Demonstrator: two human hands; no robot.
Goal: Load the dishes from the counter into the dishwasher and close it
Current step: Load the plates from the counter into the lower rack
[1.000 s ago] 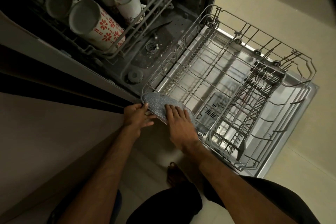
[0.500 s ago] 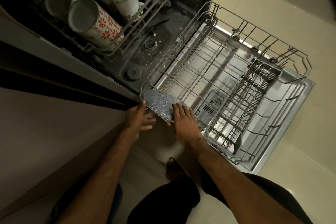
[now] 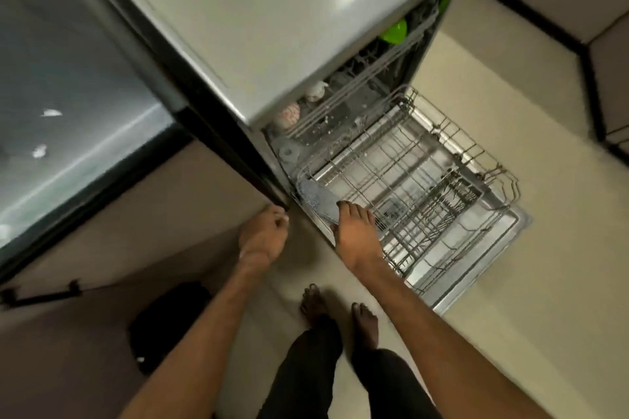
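while flat on plate (image 3: 315,197), right hand (image 3: 357,236)

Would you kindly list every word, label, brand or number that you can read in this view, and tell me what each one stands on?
No text is legible in this view.
Patterned mug in the upper rack: red motifs only, blurred, no letters made out.
Dispenser panel on the open door: any marks are too small and blurred to read.
Grey plate in the lower rack: speckles, no print.
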